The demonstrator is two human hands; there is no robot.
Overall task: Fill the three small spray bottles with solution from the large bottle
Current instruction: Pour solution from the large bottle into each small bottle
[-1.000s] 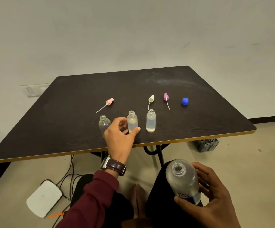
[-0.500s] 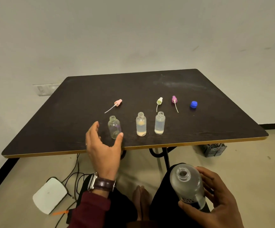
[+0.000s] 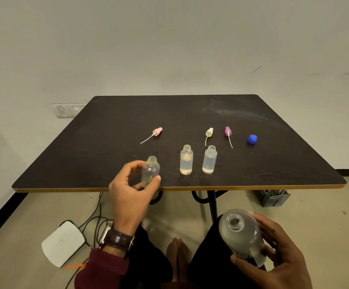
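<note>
The left hand (image 3: 130,192) had slid off the middle bottle (image 3: 186,160) and was now gripping the empty one (image 3: 151,171) at frame centre, so looks like the last fill was next, while the right hand (image 3: 273,253) kept holding the uncapped large bottle (image 3: 242,236).

A dark table (image 3: 127,113) stood against a plain pale wall (image 3: 169,42). A wall socket (image 3: 65,110) sat at its ten o'clock. Cables (image 3: 98,217) crossed the beige floor (image 3: 315,215).

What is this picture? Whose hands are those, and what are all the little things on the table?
A person wears a camera on their head, so you see their own hands from above. The left hand grips an empty little bottle on the dark table. The right hand holds the big open bottle over their lap. Two more little bottles stand filled. Behind them lie three spray tops, pink, yellow, purple, and a blue cap.
</note>
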